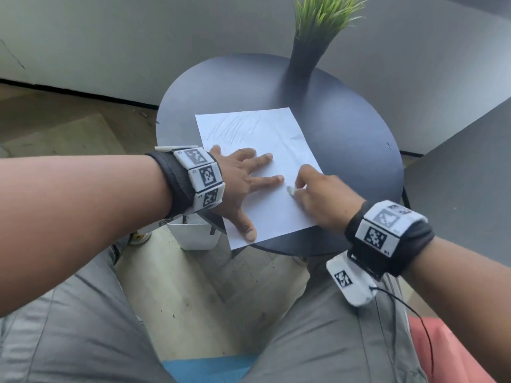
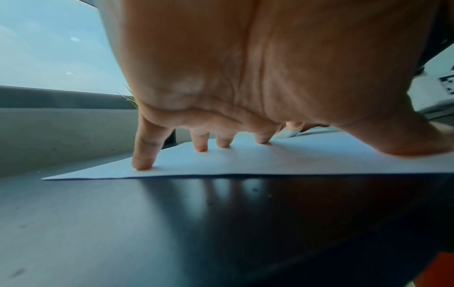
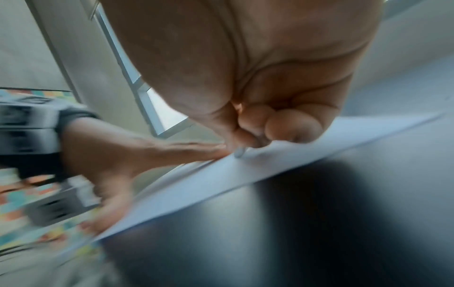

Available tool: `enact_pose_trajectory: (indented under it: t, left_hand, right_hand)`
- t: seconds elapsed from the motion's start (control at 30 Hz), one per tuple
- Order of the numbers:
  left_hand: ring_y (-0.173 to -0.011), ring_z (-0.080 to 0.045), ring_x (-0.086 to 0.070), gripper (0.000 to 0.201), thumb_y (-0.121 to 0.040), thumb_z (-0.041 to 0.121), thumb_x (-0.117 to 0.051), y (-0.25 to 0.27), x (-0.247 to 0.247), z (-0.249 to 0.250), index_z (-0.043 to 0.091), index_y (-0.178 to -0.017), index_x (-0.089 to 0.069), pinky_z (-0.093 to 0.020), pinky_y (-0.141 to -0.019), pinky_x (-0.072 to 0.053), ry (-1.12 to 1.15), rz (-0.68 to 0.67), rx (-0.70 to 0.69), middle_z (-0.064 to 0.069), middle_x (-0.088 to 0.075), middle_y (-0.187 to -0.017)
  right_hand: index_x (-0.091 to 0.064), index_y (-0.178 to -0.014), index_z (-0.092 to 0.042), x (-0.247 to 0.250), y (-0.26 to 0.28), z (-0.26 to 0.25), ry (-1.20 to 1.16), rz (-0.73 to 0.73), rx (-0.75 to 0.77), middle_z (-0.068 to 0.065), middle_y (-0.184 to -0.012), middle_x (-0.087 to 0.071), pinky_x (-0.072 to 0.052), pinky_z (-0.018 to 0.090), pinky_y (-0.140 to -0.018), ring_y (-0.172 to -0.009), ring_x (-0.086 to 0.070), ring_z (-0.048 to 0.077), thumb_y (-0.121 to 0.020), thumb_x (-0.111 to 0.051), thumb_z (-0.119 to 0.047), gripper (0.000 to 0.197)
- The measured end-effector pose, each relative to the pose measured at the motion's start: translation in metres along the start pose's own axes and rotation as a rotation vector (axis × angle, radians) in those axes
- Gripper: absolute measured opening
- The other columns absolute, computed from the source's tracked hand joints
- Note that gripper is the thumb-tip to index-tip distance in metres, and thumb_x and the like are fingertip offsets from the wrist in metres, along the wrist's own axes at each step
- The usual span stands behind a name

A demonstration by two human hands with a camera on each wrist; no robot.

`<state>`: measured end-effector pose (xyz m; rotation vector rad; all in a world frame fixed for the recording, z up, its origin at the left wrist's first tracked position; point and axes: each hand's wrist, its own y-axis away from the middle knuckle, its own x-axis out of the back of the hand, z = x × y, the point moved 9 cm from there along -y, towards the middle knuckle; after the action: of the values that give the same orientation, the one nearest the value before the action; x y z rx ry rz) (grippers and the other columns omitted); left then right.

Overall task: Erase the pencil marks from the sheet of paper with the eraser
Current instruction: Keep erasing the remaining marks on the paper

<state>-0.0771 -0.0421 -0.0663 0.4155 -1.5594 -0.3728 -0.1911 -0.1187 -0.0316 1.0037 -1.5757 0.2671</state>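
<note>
**Eraser meets paper on a round dark table**

A round dark table [image 1: 345, 139] fills the middle of the head view, and everything else is placed against it. A person sits at its near edge, grey-trousered knees [image 1: 83, 313] on either side below it. A white sheet of paper [image 1: 265, 134] lies flat on the near half of the table, one corner hanging just past the near rim; faint pencil marks [image 1: 235, 127] streak the sheet's far left part. A black vase of green grass [image 1: 307, 53] stands at the table's far edge, well apart from the sheet. A white bin [image 1: 199, 233] sits on the floor beside the table's near left rim.

The left hand [image 1: 240, 183] presses the sheet down, fingers straight and spread wide, thumb near the sheet's closest edge. The right hand [image 1: 320, 200] rests on the sheet's right side, fingers curled tight, pinching a small pale eraser [image 1: 291, 191] whose tip touches the paper just beside the left index fingertip [image 1: 279, 178]. The right wrist view is blurred, yet shows the eraser tip on the sheet.
</note>
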Motion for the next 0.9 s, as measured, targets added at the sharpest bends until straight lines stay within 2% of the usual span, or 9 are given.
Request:
enact_pose_trajectory:
  t: [0.1, 0.17, 0.27, 0.4, 0.5, 0.6, 0.67, 0.77, 0.9]
  left_hand:
    - [-0.152, -0.023, 0.014, 0.127, -0.052, 0.099, -0.052, 0.0, -0.001, 0.001, 0.054, -0.149, 0.017, -0.066, -0.111, -0.022, 0.001, -0.001, -0.001, 0.008, 0.026, -0.164]
    - [-0.152, -0.023, 0.014, 0.127, -0.053, 0.099, -0.053, 0.0, -0.001, 0.002, 0.054, -0.149, 0.017, -0.067, -0.111, -0.022, 0.001, -0.006, -0.004, 0.007, 0.026, -0.164]
    - [-0.152, -0.023, 0.014, 0.128, -0.053, 0.099, -0.053, 0.001, 0.0, 0.002, 0.054, -0.148, 0.019, -0.068, -0.11, -0.022, 0.003, -0.029, -0.002, 0.008, 0.027, -0.163]
    - [-0.152, -0.022, 0.015, 0.127, -0.053, 0.099, -0.053, 0.005, -0.003, 0.002, 0.053, -0.149, 0.017, -0.065, -0.112, -0.021, -0.018, -0.018, -0.048, 0.009, 0.026, -0.163]
    - [-0.152, -0.019, 0.017, 0.12, -0.057, 0.098, -0.05, 0.012, -0.006, 0.0, 0.054, -0.151, 0.012, -0.066, -0.115, -0.014, 0.0, -0.025, -0.094, 0.012, 0.026, -0.163]
    - [-0.152, -0.016, 0.007, 0.102, -0.06, 0.1, -0.037, 0.02, -0.001, -0.002, 0.057, -0.149, -0.01, -0.063, -0.116, -0.015, 0.072, -0.006, -0.135, 0.016, 0.009, -0.164]
    - [-0.151, -0.016, -0.008, 0.097, -0.056, 0.102, -0.027, 0.021, 0.007, -0.004, 0.058, -0.143, -0.025, -0.058, -0.115, -0.02, 0.119, 0.015, -0.133, 0.016, -0.01, -0.162]
    - [-0.141, -0.019, -0.029, 0.092, -0.065, 0.095, -0.032, 0.012, 0.031, -0.005, 0.05, -0.145, -0.032, -0.049, -0.112, -0.031, 0.136, 0.112, -0.08, 0.012, -0.03, -0.152]
    - [-0.146, -0.025, -0.026, 0.102, -0.071, 0.088, -0.051, -0.02, 0.054, 0.001, 0.035, -0.155, -0.023, -0.051, -0.111, -0.034, 0.081, 0.155, 0.016, 0.002, -0.022, -0.161]
  right_hand:
    - [-0.043, -0.11, -0.018, -0.044, 0.03, -0.04, 0.073, -0.17, 0.224, 0.012, -0.092, -0.062, -0.049, 0.043, -0.075, -0.082, -0.056, 0.033, -0.099, -0.041, -0.034, 0.018]
    - [-0.046, -0.105, -0.023, -0.036, 0.02, -0.028, 0.0, -0.162, 0.155, 0.01, -0.096, -0.063, -0.049, 0.042, -0.079, -0.086, -0.056, 0.031, -0.098, -0.044, -0.034, 0.013]
    - [-0.047, -0.101, -0.024, 0.005, -0.012, 0.013, -0.02, 0.004, -0.042, 0.01, -0.102, -0.061, -0.05, 0.041, -0.08, -0.088, -0.056, 0.03, -0.096, -0.046, -0.04, 0.017]
    - [-0.041, -0.102, -0.026, -0.034, 0.021, -0.028, 0.099, -0.177, 0.252, 0.008, -0.091, -0.06, -0.049, 0.042, -0.076, -0.085, -0.056, 0.033, -0.098, -0.042, -0.044, 0.018]
    - [-0.047, -0.096, -0.031, -0.018, 0.008, -0.01, 0.057, -0.126, 0.197, 0.002, -0.088, -0.062, -0.051, 0.039, -0.075, -0.081, -0.058, 0.027, -0.094, -0.049, -0.05, 0.02]
    - [-0.053, -0.093, -0.025, 0.027, -0.02, 0.029, -0.085, 0.019, 0.061, -0.001, -0.08, -0.064, -0.047, 0.032, -0.065, -0.071, -0.06, 0.019, -0.093, -0.058, -0.043, 0.019]
    - [-0.055, -0.093, -0.019, 0.041, -0.028, 0.04, -0.216, 0.008, 0.056, 0.004, -0.073, -0.065, -0.05, 0.037, -0.055, -0.059, -0.06, 0.02, -0.092, -0.063, -0.038, 0.02]
    - [-0.058, -0.093, -0.016, 0.049, -0.037, 0.043, -0.218, -0.025, 0.066, 0.011, -0.081, -0.067, -0.057, 0.045, -0.063, -0.072, -0.066, 0.035, -0.091, -0.066, -0.033, 0.019]
    - [-0.063, -0.095, -0.019, 0.052, -0.054, 0.034, -0.139, 0.007, 0.117, -0.008, -0.077, -0.062, -0.046, 0.022, -0.057, -0.062, -0.057, 0.009, -0.086, -0.071, -0.035, 0.02]
